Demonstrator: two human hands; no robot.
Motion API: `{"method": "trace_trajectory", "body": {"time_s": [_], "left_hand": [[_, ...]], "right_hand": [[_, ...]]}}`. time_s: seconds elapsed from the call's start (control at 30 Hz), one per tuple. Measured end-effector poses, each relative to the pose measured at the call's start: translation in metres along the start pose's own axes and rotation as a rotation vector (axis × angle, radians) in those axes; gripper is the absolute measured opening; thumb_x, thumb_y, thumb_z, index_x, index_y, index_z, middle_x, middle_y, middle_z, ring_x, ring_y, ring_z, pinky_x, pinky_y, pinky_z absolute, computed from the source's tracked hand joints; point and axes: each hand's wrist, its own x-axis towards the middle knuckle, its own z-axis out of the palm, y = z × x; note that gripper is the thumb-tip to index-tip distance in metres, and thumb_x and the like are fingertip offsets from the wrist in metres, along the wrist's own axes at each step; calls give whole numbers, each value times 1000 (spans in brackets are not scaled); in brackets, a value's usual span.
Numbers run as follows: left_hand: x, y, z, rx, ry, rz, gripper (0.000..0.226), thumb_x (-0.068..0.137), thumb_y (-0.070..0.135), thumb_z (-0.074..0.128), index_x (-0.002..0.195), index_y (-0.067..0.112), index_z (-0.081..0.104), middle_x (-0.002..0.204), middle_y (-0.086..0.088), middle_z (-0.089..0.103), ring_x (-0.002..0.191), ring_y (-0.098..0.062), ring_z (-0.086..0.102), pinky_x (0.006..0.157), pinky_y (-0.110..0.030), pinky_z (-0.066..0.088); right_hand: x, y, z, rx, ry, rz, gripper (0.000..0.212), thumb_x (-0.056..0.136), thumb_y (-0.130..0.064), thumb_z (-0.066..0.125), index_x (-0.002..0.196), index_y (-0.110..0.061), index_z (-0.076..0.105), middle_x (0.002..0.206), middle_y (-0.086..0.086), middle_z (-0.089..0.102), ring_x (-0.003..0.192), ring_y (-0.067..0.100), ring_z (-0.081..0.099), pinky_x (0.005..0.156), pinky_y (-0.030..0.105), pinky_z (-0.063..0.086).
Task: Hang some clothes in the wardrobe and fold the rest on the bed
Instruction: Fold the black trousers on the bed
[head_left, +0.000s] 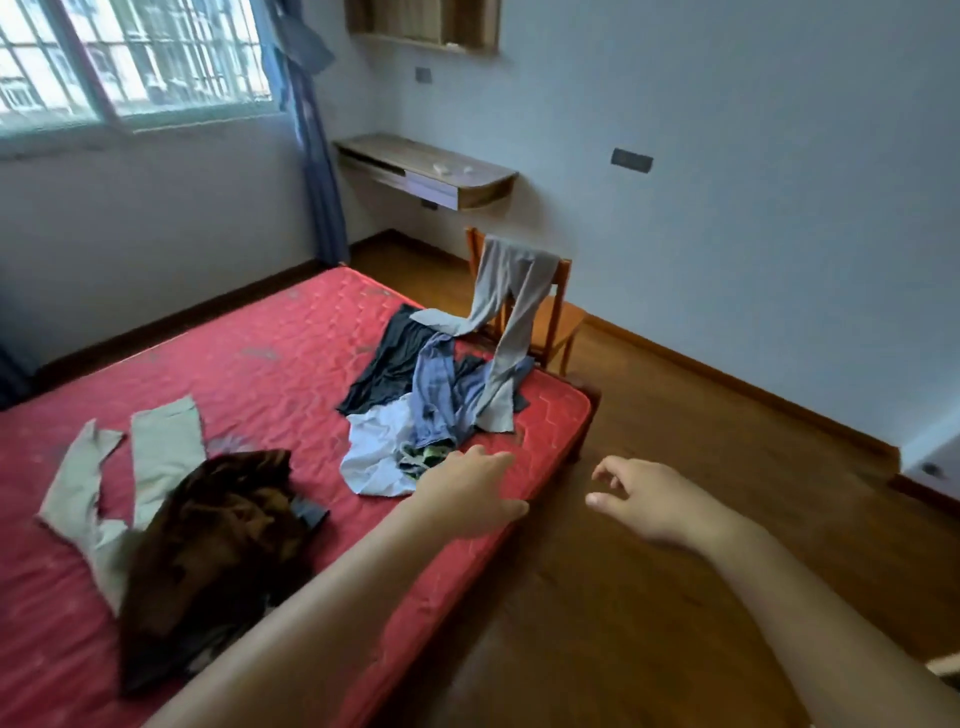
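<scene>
A heap of clothes lies near the corner of the red mattress (249, 364): a white shirt (374, 447), a blue garment (441, 395), a dark one (389, 358) and a small green patterned piece (423, 454). Grey trousers (511, 291) drape from a chair onto the heap. A brown garment (218, 545) and beige trousers (156, 457) lie at the left. My left hand (470, 491) reaches over the mattress edge, fingers apart, just beside the white shirt. My right hand (644, 499) hovers over the floor, open and empty. No wardrobe is in view.
A wooden chair (558, 317) stands by the bed's far corner. A wall-mounted desk (426, 171) and a shelf (426, 26) are on the far wall. A window (130, 57) with a blue curtain (317, 171) is at the left. Wooden floor (701, 467) lies to the right.
</scene>
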Motion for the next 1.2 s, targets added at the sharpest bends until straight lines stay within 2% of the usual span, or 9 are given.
{"method": "trace_trajectory", "body": {"time_s": [0.1, 0.23, 0.33, 0.43, 0.57, 0.73, 0.9, 1.03, 1.2], "left_hand": [[18, -52, 0, -39, -12, -103, 61, 88, 57, 60, 141, 31, 44, 134, -2, 49, 122, -28, 53, 94, -49, 52], [25, -110, 5, -96, 10, -265, 63, 87, 57, 60, 144, 35, 43, 135, -3, 50, 120, -29, 54, 85, -41, 51], [24, -150, 12, -140, 14, -421, 66, 88, 56, 60, 147, 35, 39, 139, -5, 48, 125, -33, 50, 95, -46, 50], [22, -186, 24, -189, -2, -586, 65, 90, 55, 60, 147, 33, 38, 141, -8, 45, 126, -34, 48, 99, -49, 48], [21, -222, 44, -255, -3, -815, 66, 91, 57, 58, 149, 33, 37, 142, -7, 43, 129, -33, 47, 100, -50, 48], [26, -242, 76, -378, 13, -1045, 65, 94, 53, 57, 151, 32, 36, 144, -5, 43, 131, -30, 46, 98, -49, 50], [33, -271, 110, -466, -5, -1182, 62, 95, 49, 57, 150, 30, 37, 147, -6, 40, 130, -31, 47, 98, -48, 51], [48, -317, 147, -496, -46, -1231, 59, 95, 46, 57, 148, 28, 38, 148, -6, 38, 131, -32, 45, 98, -49, 50], [79, -402, 209, -479, -62, -1246, 59, 94, 42, 59, 147, 26, 38, 142, -8, 39, 129, -33, 45, 94, -49, 51]], "right_hand": [[67, -36, 8, -40, -57, -99, 46, 98, -52, 55, 136, -26, 53, 131, 2, 61, 117, 19, 60, 96, 36, 50], [143, -82, 26, -118, -156, -233, 48, 97, -53, 56, 136, -25, 52, 128, 4, 63, 117, 21, 60, 98, 38, 49], [196, -120, 45, -185, -222, -361, 48, 96, -54, 56, 134, -25, 53, 124, 4, 64, 114, 22, 61, 94, 37, 49], [244, -161, 69, -206, -274, -504, 46, 95, -53, 58, 131, -23, 55, 124, 5, 65, 114, 24, 61, 84, 32, 45], [301, -206, 103, -223, -386, -668, 47, 96, -51, 58, 134, -23, 54, 130, 5, 63, 117, 24, 60, 88, 33, 46], [365, -242, 142, -304, -477, -831, 43, 98, -48, 56, 132, -22, 53, 132, 5, 63, 116, 24, 60, 79, 31, 39], [411, -275, 185, -356, -583, -874, 43, 99, -43, 55, 134, -17, 52, 128, 10, 62, 116, 28, 59, 95, 40, 49], [445, -295, 239, -426, -618, -887, 43, 99, -41, 54, 134, -16, 52, 124, 11, 62, 111, 29, 60, 92, 41, 50], [492, -316, 323, -467, -626, -858, 45, 98, -40, 54, 136, -15, 52, 126, 16, 60, 117, 34, 58, 95, 44, 49]]}}
